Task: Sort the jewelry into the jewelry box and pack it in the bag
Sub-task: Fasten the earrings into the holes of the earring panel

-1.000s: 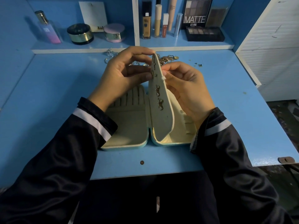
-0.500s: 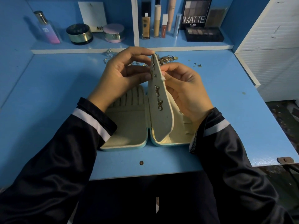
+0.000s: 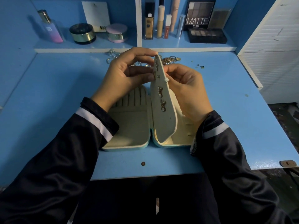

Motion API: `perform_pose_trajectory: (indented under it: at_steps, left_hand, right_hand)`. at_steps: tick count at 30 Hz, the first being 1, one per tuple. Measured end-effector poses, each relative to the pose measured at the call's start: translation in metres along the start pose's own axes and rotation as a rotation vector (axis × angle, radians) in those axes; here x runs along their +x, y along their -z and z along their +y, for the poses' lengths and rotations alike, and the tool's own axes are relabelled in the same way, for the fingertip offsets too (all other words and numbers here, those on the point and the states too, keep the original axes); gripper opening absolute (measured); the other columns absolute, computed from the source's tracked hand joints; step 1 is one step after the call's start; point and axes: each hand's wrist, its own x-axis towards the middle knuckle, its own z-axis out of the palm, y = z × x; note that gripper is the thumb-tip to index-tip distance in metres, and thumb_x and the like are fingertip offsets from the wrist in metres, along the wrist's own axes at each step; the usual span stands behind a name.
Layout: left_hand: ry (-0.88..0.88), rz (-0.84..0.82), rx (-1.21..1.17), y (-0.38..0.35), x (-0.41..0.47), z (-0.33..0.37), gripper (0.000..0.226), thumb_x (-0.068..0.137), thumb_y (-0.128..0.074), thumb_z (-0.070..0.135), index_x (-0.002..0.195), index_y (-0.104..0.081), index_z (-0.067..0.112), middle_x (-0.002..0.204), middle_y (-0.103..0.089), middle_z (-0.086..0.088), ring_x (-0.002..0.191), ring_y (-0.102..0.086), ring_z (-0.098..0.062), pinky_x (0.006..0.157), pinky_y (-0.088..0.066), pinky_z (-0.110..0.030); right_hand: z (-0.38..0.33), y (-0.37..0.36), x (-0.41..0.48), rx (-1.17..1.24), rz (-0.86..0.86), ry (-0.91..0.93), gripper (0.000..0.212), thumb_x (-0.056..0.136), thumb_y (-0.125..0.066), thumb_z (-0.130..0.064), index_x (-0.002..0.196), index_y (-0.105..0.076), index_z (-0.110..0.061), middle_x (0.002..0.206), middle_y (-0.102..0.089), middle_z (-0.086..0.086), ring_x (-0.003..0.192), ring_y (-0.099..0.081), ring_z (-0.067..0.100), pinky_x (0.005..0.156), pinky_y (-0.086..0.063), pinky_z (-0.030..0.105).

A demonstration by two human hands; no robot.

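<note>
jewelry box (image 3: 126, 147) lies open, cream velvety lining up, at the desk's (image 3: 64, 94) front edge. its stiff rounded flap (image 3: 165, 125) stands upright with earrings (image 3: 161, 101) pinned through. left hand (image 3: 127, 75) pinches the flap's top to steady it, while right hand (image 3: 186, 88) pinches its rear edge, likely seating a back. loose chains (image 3: 169, 59) lie at the far edge.

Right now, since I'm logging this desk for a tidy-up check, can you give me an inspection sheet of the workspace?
Surface: blue table, paint worn at the front right corner.
Job's things: jewelry box lies open flat; its panel stands upright with earrings pinned on; loose jewelry piled behind; no bag seen.
Clutter: small scraps at the back right.
Hands: left hand grips the panel's top; right hand pinches its back edge.
Cables: nothing seen.
Surroundings: shelf with cosmetics; white cabinet at right.
</note>
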Motion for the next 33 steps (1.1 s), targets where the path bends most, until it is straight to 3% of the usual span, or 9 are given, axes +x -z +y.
perform_pose_trajectory:
  at_steps: [4,8,16,22,33]
  left_hand:
    - [-0.001,-0.004,-0.02,-0.0005,-0.0004,0.002,0.044,0.078,-0.072,0.008,0.116,-0.055,0.022,0.103,-0.069,0.019,0.099,-0.07,-0.011,0.088,-0.053,-0.023]
    - [0.005,-0.004,-0.021,0.0008,0.0004,-0.0022,0.046,0.08,-0.072,-0.003,0.116,-0.056,0.021,0.104,-0.069,0.015,0.1,-0.07,-0.014,0.089,-0.054,-0.025]
    - [0.009,-0.002,-0.021,0.0019,0.0008,-0.002,0.045,0.08,-0.072,-0.001,0.116,-0.056,0.021,0.104,-0.069,0.014,0.1,-0.07,-0.014,0.089,-0.054,-0.026]
    - [0.009,0.007,-0.015,0.0015,0.0001,-0.0011,0.044,0.08,-0.072,0.003,0.116,-0.056,0.022,0.104,-0.069,0.013,0.101,-0.07,-0.015,0.088,-0.055,-0.026]
    - [0.012,0.016,-0.008,0.0022,-0.0001,-0.0003,0.045,0.079,-0.073,0.0,0.114,-0.057,0.024,0.103,-0.07,0.014,0.1,-0.071,-0.016,0.088,-0.055,-0.027]
  right_hand:
    - [-0.001,-0.0009,-0.0005,-0.017,-0.006,0.025,0.012,0.091,-0.061,0.001,0.102,-0.065,0.004,0.09,-0.068,0.01,0.08,-0.065,0.012,0.076,-0.054,0.024]
    - [-0.0025,0.0007,-0.0003,0.013,-0.035,0.049,0.013,0.091,-0.06,0.003,0.104,-0.061,0.006,0.093,-0.066,0.013,0.083,-0.065,0.013,0.078,-0.054,0.024]
    - [-0.0035,0.0025,0.0009,-0.102,-0.071,0.114,0.007,0.091,-0.061,0.0,0.097,-0.063,-0.004,0.092,-0.066,0.011,0.084,-0.064,0.014,0.078,-0.054,0.024]
    - [-0.0033,0.0037,0.0016,-0.182,-0.066,0.143,0.009,0.092,-0.062,-0.002,0.1,-0.065,-0.001,0.095,-0.068,0.017,0.087,-0.066,0.019,0.081,-0.055,0.028]
    - [-0.0047,0.0022,0.0014,-0.179,-0.056,0.147,0.009,0.089,-0.065,-0.002,0.098,-0.068,-0.003,0.09,-0.069,0.009,0.082,-0.065,0.014,0.078,-0.054,0.026]
